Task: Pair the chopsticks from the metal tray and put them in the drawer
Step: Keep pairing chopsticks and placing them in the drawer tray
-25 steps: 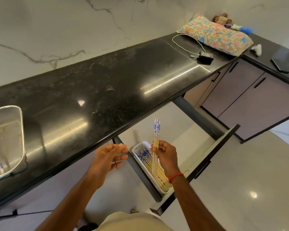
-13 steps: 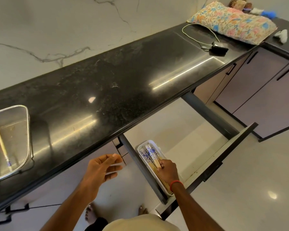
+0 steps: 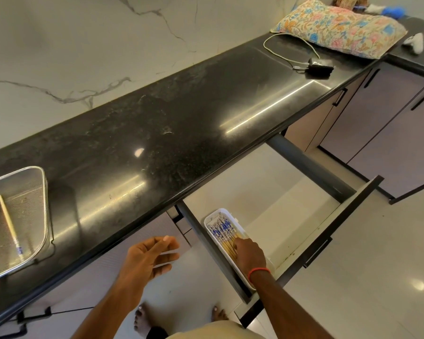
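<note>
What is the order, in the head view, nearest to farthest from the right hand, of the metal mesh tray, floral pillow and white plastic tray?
From the right hand:
1. White plastic tray, in the drawer, under the hand.
2. Metal mesh tray, left on the counter.
3. Floral pillow, counter's far right end.

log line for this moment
right hand: touching chopsticks in white tray, open drawer | left hand: empty | metal tray: loose chopsticks inside
</note>
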Available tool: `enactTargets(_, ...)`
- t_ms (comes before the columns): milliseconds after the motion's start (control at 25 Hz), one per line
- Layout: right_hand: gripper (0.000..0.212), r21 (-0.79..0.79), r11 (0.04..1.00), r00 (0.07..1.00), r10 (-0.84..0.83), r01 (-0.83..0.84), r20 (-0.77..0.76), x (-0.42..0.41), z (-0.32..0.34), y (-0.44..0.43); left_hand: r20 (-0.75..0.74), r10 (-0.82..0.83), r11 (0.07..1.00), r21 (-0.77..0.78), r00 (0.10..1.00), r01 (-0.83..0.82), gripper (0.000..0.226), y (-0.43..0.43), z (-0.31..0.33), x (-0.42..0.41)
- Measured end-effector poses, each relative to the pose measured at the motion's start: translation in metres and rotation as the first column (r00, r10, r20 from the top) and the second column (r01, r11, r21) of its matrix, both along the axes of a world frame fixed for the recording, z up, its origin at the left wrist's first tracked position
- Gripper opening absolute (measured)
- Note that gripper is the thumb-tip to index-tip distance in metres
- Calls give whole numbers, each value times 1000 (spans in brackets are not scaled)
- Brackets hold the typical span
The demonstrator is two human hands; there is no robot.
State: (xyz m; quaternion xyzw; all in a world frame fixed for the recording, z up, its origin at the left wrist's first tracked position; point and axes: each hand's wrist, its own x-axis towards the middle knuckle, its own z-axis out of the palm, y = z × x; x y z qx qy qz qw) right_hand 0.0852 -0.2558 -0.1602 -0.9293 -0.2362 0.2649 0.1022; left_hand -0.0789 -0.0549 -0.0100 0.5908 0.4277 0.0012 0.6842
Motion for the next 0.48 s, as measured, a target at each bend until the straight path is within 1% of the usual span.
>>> enactTargets(200, 19, 25, 995, 996, 94, -94, -1, 0, -3, 0, 1, -7, 1000, -5, 1000, 7, 24, -6, -4, -1)
enactTargets(480, 15, 56, 995, 997, 82, -82, -4, -2, -5, -3, 10, 8, 1000, -5, 1000, -8, 24, 0, -8, 0)
